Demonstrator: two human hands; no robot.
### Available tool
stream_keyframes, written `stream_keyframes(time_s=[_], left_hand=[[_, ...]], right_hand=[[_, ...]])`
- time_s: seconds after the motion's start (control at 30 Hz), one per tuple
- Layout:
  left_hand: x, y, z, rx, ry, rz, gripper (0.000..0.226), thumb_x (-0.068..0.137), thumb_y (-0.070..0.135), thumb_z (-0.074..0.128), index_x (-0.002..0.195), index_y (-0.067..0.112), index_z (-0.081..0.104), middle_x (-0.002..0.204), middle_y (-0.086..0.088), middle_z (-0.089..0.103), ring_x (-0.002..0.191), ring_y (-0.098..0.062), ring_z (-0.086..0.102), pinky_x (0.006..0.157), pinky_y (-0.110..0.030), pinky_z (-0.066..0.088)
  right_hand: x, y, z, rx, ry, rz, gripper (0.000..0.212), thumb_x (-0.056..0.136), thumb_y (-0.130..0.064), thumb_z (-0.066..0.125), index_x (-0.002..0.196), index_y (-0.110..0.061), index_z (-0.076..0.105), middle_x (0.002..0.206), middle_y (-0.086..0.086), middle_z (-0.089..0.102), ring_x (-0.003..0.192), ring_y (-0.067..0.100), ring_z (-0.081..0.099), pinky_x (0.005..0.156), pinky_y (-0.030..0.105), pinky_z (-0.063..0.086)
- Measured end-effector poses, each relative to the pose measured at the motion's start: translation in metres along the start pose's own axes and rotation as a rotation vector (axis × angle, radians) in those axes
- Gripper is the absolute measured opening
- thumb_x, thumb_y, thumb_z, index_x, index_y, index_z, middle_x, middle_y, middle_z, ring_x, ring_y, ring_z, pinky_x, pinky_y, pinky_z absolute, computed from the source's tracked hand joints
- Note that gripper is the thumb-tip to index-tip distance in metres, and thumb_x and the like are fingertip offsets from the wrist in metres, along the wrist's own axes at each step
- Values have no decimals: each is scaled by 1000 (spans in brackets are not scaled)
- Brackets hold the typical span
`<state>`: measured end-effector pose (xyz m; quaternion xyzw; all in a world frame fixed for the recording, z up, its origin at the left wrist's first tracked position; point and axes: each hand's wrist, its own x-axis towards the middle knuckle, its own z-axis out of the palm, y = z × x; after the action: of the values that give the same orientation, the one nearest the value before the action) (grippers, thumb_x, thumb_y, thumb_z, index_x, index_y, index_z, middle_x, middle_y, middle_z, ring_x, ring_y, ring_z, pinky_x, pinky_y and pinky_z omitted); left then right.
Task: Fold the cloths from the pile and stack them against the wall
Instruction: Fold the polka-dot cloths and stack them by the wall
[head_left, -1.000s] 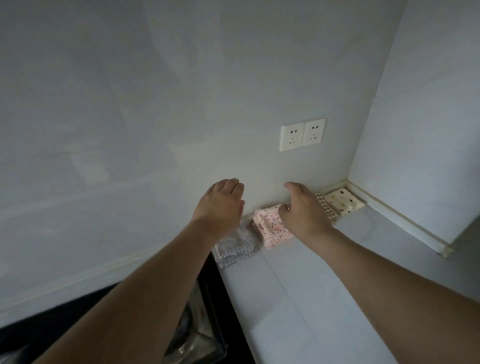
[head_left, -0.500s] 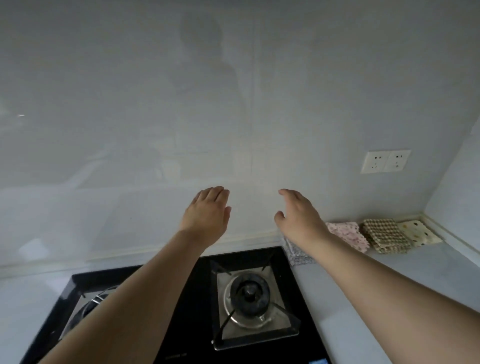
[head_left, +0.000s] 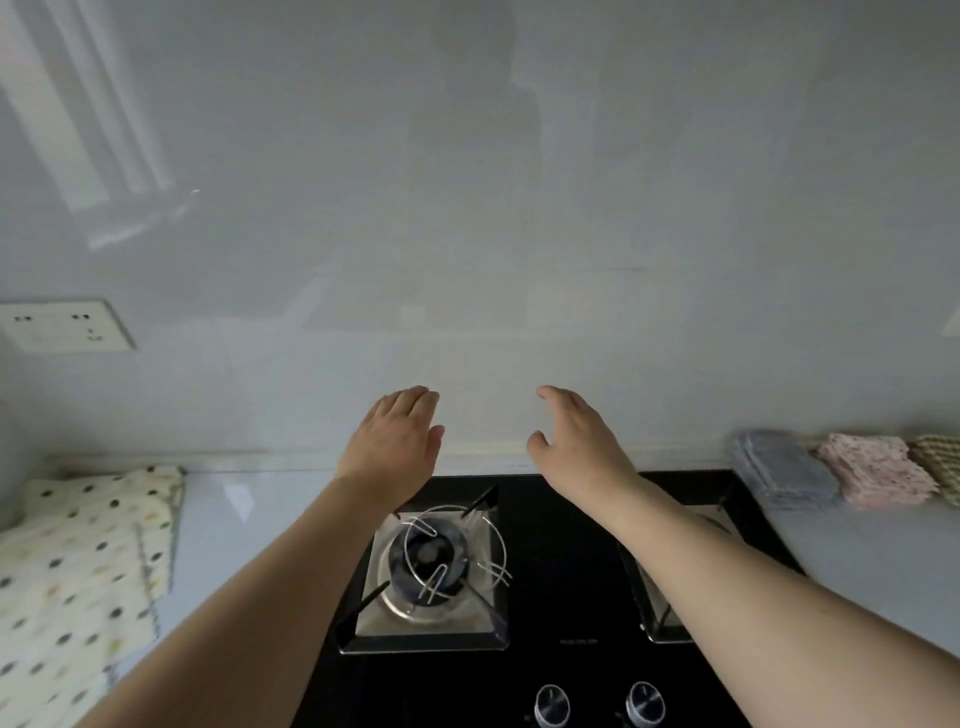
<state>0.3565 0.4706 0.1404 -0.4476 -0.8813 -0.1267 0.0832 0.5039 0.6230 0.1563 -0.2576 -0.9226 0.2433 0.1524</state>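
Cloths lie at both ends of the table: a cream dotted cloth (head_left: 78, 561) is spread at far left, below a wall socket (head_left: 62, 325). Over the black gas hob (head_left: 545, 597), the left hand (head_left: 395, 441) hangs palm down, grip loose and empty, above the left burner (head_left: 434, 561). The right hand (head_left: 576, 441) hovers beside it, fingers spread, holding nothing. At far right, folded grey (head_left: 779, 473), pink (head_left: 875, 475) and checked (head_left: 943, 462) cloths sit in a row against the wall (head_left: 519, 208).

A home kitchen: a black gas hob (head_left: 545, 597) with burner knobs (head_left: 644, 704) set in a pale countertop (head_left: 883, 561).
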Motion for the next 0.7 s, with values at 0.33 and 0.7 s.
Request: stream_keyframes(time_s=[0.33,0.7], left_hand=[[-88,-136,-31,31,47,-151,47,102,28,40,146,12,38,150,-3,39,140,-22,32,116,-31,21],[-193,-339,14,-50,-108,-336,45,102,28,39,144,14,40,150,1,38,138,-19,34,112,-31,30]], right_hand=[[1,-122,93,75,-129,-143,55,98,-18,44,150,-12,26,155,3,30,143,17,27,114,28,23],[-7,-265,270,78,-325,-265,52,97,-14,41,148,-15,31,153,-1,31,139,15,31,112,24,25]])
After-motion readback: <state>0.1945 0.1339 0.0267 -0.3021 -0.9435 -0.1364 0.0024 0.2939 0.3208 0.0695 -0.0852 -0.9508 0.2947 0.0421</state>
